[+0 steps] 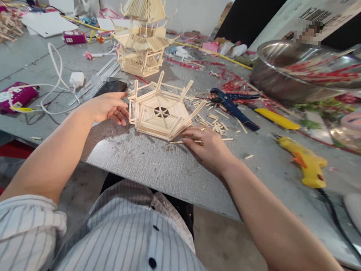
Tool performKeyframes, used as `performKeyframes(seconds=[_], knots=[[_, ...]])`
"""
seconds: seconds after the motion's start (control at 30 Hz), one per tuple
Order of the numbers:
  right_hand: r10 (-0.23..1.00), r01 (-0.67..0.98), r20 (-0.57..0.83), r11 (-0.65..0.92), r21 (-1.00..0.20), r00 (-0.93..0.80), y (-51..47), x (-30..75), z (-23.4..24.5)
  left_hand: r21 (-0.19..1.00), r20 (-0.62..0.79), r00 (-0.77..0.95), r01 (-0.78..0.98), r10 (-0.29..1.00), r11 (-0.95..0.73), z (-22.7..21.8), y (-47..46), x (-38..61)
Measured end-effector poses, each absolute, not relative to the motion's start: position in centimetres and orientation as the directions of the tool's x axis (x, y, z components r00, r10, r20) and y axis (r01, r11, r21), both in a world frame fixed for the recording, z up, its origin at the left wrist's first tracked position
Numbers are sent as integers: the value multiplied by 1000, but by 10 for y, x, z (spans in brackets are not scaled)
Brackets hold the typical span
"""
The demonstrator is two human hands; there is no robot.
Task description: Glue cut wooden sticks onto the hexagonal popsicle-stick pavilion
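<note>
A hexagonal frame of thin wooden sticks (154, 121) lies on the grey table, with short sticks standing up at its corners and a dark spoked opening in its middle. At its left side is my left hand (107, 109), thumb and fingers apart, fingertips close to the frame's edge; I cannot tell if they touch. My right hand (210, 147), wearing a ring, pinches the frame's right front corner between thumb and fingers. One small loose stick (176, 142) shows by the right thumb tip. Behind the frame stands a tiered wooden-stick pagoda (142, 40) with a pointed roof.
Short stick offcuts (214, 122) lie right of the frame, near blue-handled cutters (235, 109), a yellow-handled tool (276, 118) and a yellow glue gun (304, 162). A metal basin (259, 70) stands back right. A white cable, charger (77, 79) and purple packet (13, 97) lie left.
</note>
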State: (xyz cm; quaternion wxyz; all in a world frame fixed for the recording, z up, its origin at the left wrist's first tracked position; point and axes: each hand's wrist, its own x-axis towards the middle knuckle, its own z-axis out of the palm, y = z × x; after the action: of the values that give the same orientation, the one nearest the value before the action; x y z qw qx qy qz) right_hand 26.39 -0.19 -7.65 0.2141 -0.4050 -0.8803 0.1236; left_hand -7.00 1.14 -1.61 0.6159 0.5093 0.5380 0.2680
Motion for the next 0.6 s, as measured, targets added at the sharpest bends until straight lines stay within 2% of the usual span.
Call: performKeyframes(seconds=[0.6], knots=[[757,641,280,650,-408,-590,-3,264,-75,928,-366,333,195,869,316,-16,12,-72]])
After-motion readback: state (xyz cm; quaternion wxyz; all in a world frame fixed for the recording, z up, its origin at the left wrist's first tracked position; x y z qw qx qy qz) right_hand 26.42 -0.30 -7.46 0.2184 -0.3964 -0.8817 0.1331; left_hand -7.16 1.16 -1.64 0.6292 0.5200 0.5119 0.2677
